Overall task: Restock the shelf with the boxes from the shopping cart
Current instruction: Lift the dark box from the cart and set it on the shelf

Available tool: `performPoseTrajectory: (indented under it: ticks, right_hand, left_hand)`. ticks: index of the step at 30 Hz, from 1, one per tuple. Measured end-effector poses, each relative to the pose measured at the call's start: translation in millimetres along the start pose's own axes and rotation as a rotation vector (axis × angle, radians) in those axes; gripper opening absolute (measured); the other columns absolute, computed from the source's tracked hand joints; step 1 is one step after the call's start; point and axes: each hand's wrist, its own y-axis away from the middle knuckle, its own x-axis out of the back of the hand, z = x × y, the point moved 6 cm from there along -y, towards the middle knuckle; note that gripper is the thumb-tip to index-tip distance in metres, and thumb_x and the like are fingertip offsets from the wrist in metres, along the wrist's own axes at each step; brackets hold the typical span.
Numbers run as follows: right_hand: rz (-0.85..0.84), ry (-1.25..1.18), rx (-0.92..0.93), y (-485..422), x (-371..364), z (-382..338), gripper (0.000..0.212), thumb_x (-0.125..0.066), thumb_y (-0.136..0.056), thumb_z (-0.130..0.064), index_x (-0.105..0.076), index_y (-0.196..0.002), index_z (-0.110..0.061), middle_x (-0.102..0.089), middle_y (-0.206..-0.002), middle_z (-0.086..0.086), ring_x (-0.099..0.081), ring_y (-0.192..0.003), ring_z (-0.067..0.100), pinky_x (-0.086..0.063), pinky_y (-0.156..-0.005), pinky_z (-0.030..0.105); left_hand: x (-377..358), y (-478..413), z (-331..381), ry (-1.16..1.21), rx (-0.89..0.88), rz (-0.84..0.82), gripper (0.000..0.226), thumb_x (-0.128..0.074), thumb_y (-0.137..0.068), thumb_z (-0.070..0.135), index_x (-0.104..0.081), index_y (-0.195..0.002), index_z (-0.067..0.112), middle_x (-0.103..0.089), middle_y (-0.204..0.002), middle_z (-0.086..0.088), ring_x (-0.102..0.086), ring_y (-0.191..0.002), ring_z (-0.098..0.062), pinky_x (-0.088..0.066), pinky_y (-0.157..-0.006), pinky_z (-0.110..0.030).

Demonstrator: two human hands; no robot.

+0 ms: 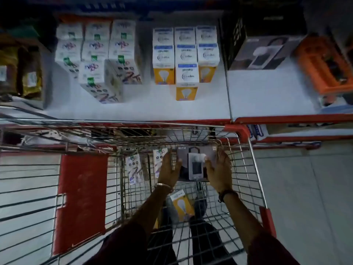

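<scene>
1. Fingers [219, 159] of the right hand [219, 171] and left hand [170, 170] clamp opposite sides of a grey lamp box [194, 163] inside the wire shopping cart [248, 169]
2. Below the wrists lies a yellow bulb box [182, 204]; left of the fingers stand two white boxes [134, 169]
3. Beyond the fingertips, the white shelf [257, 92] carries white cartons [99, 54], bulb boxes [186, 54] and a matching grey box [263, 52]

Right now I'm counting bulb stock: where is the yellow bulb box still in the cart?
The yellow bulb box lies on the cart floor in the head view, between the forearms, nearer the person than the dark lamp box both hands hold.
</scene>
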Motion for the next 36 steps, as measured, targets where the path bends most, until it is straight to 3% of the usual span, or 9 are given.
performPoseTrajectory:
  ticks: [4, 7, 12, 18, 22, 27, 30, 33, 36]
  right_hand:
    - [-0.126, -0.313, -0.163, -17.2, -17.2, 27.2, 0.068, -0.070, -0.078, -0.046, -0.045, -0.135, -0.019, -0.052, -0.137, 0.006, -0.051, -0.123, 0.020, -0.046, -0.100, 0.031]
    - [-0.159, -0.408, -0.206, -22.8, -26.5, 43.6, 0.045, -0.071, -0.082, -0.027, -0.055, -0.122, -0.013, -0.066, -0.116, 0.004, -0.063, -0.106, 0.014, -0.053, -0.083, 0.015]
    - [-0.159, -0.375, -0.204, -20.9, -19.6, 39.0, 0.044, -0.071, -0.081, -0.013, -0.054, -0.121, -0.010, -0.064, -0.105, 0.001, -0.058, -0.091, 0.011, -0.038, -0.061, -0.006]
    - [-0.139, -0.402, -0.077, 7.1, 20.7, 3.8, 0.045, -0.072, -0.080, -0.019, -0.056, -0.122, -0.018, -0.069, -0.107, -0.004, -0.062, -0.091, -0.001, -0.045, -0.070, 0.002]
    - [-0.139, -0.448, 0.008, 34.0, 60.8, -23.6, 0.046, -0.075, -0.077, -0.023, -0.056, -0.118, -0.023, -0.067, -0.103, -0.012, -0.063, -0.090, -0.008, -0.052, -0.077, 0.010]
    - [-0.076, -0.507, 0.104, 69.6, 118.8, -56.4, 0.051, -0.077, -0.075, -0.022, -0.054, -0.120, -0.024, -0.061, -0.104, -0.015, -0.058, -0.094, -0.007, -0.049, -0.069, 0.006]
    - [0.011, -0.543, 0.157, 83.7, 153.3, -68.4, 0.056, -0.079, -0.073, -0.026, -0.053, -0.123, -0.027, -0.063, -0.113, -0.008, -0.061, -0.102, -0.001, -0.053, -0.073, 0.012]
    - [0.084, -0.589, 0.196, 85.7, 188.9, -76.7, 0.060, -0.079, -0.072, -0.022, -0.052, -0.125, -0.026, -0.061, -0.120, -0.006, -0.059, -0.107, 0.000, -0.053, -0.079, 0.015]
    - [0.110, -0.627, 0.240, 71.8, 225.3, -82.0, 0.067, -0.079, -0.071, -0.022, -0.049, -0.131, -0.022, -0.061, -0.126, -0.001, -0.060, -0.111, 0.008, -0.054, -0.084, 0.022]
  left_hand:
    - [-21.9, -24.6, -22.2, 0.032, 0.148, -0.071, 0.070, -0.056, -0.084, 0.027, -0.023, -0.142, 0.008, -0.046, -0.138, -0.022, -0.048, -0.124, -0.035, -0.042, -0.104, -0.045]
    - [-33.5, -28.6, -28.2, 0.099, 0.225, -0.098, 0.055, -0.058, -0.087, 0.018, -0.033, -0.135, 0.007, -0.055, -0.127, -0.019, -0.053, -0.116, -0.031, -0.043, -0.091, -0.030]
    - [-29.2, -34.7, -35.1, 0.059, 0.239, -0.137, 0.061, -0.061, -0.080, 0.037, -0.041, -0.132, 0.012, -0.060, -0.123, -0.018, -0.056, -0.112, -0.034, -0.045, -0.096, -0.037]
    - [6.0, 3.6, -4.1, 0.126, 0.099, -0.107, 0.057, -0.064, -0.077, 0.039, -0.049, -0.124, 0.011, -0.060, -0.109, -0.001, -0.058, -0.106, -0.022, -0.048, -0.090, -0.028]
    - [33.1, 42.4, 32.5, 0.142, -0.032, -0.097, 0.046, -0.060, -0.087, 0.013, -0.044, -0.130, 0.009, -0.056, -0.116, 0.003, -0.056, -0.110, -0.017, -0.045, -0.077, -0.001]
    - [63.3, 91.7, 97.3, 0.158, -0.175, -0.069, 0.051, -0.058, -0.087, 0.014, -0.038, -0.134, 0.014, -0.051, -0.124, 0.003, -0.058, -0.105, -0.017, -0.049, -0.070, -0.003]
    - [74.6, 111.5, 138.2, 0.149, -0.299, -0.059, 0.057, -0.058, -0.087, 0.016, -0.033, -0.139, 0.018, -0.052, -0.129, 0.001, -0.057, -0.112, -0.015, -0.052, -0.083, -0.014]
    - [79.0, 125.2, 179.8, 0.199, -0.382, -0.031, 0.054, -0.058, -0.087, 0.014, -0.035, -0.136, 0.021, -0.054, -0.128, 0.001, -0.054, -0.108, 0.002, -0.049, -0.080, -0.006]
    - [68.7, 129.0, 219.1, 0.326, -0.451, -0.056, 0.042, -0.055, -0.090, 0.023, -0.041, -0.130, 0.019, -0.056, -0.128, 0.003, -0.056, -0.115, -0.006, -0.049, -0.089, -0.014]
